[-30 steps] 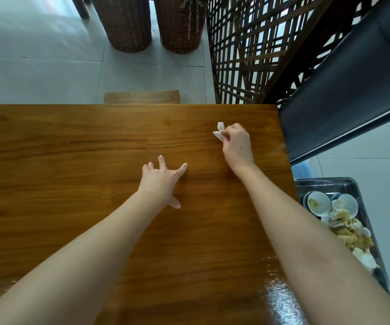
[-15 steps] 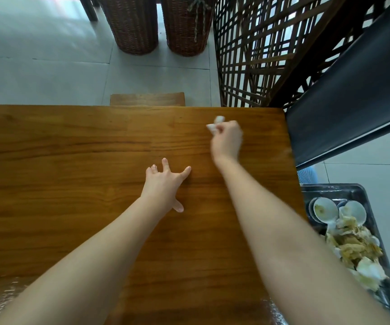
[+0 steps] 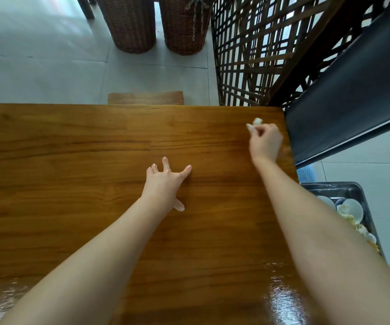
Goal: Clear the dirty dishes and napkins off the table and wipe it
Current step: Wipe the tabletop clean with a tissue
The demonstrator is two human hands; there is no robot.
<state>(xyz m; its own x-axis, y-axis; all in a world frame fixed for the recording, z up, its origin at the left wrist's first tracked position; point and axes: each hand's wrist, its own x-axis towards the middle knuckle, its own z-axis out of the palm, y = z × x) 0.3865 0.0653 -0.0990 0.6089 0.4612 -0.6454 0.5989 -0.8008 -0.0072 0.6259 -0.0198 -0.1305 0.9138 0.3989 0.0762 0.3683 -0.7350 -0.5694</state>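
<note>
Here, one table (image 3: 72, 160), left hand (image 3: 163, 184) spread open on it — right hand (image 3: 265, 143) pinching one white napkin (image 3: 256, 122).

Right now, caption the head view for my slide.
Right hand pinches a white napkin near the wooden table's far corner; left hand rests spread on it.

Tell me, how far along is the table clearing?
Mostly done: the dirty bowls and used napkins lie in the grey bin beside the table, which shows no dishes. In hand: the right hand pinches a white napkin scrap near the far corner; the left hand rests spread on the wood. Left: binning that scrap and wiping; no cloth is in view.
</note>
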